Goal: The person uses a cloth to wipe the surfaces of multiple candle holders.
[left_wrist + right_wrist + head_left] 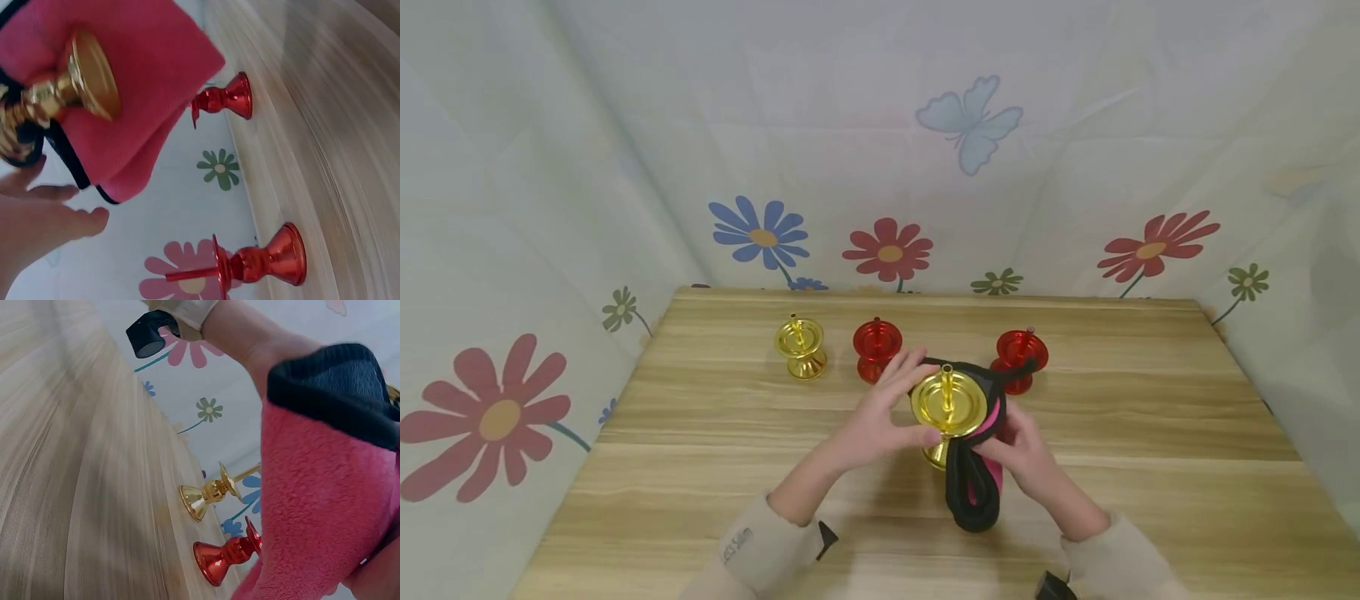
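A gold candle holder (949, 405), with a round dish and a central spike, is held upright above the table in the head view. Against its right side lies a folded pink cloth (331, 487) with black edging, its looped end hanging down. My right hand (1026, 454) grips this cloth, fingers partly hidden behind it. Around the left of the dish my left hand (876, 421) spreads its fingers and thumb, their tips right at the rim. The left wrist view shows the holder's flared base (94, 75) in front of the pink fabric, with the thumb apart from the stem.
Toward the back of the wooden table (700, 467) stand another gold candle holder (806, 350), a red one (872, 337) and a second red one (1033, 350) at the right, partly behind the cloth. A flowered curtain (1060, 167) hangs behind the table.
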Tool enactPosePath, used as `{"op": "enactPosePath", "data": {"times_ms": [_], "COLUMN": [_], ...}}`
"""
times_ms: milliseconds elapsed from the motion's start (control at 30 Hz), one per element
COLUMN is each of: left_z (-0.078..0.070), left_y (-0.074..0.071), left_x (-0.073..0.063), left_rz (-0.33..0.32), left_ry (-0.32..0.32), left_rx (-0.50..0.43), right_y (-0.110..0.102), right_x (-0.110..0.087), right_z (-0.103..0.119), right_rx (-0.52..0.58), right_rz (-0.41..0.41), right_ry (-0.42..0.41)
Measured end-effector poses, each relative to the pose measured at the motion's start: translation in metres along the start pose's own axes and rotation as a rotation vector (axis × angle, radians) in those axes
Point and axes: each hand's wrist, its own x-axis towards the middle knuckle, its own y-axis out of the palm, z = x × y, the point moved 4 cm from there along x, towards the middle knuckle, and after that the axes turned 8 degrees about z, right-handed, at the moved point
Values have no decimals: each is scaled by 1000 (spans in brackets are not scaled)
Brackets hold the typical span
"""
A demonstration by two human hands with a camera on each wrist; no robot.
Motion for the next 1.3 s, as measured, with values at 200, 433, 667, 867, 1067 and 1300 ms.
{"op": "enactPosePath", "data": {"times_ms": [200, 433, 667, 867, 1067, 1300], "left_z": [7, -4, -10, -3, 4, -2], "left_y": [-4, -2, 8, 5, -5, -7], "left_x": [1, -1, -3, 0, 2, 2], "left_rz": [75, -79, -103, -21, 191, -23], "left_ry": [-128, -195, -183, -79, -71, -148], "left_rx": [16, 215, 325, 201, 97, 251], "right_y": [-4, -8, -6, -5, -6, -9], "right_x": [3, 4, 1, 1, 1, 2], "right_z": [-5, -6, -6, -5, -4, -8], "right_rx": [128, 11, -141, 27, 204, 125], "right_rz": [67, -50, -77, 9, 112, 3], "right_ry": [41, 58, 74, 24, -42, 4]}}
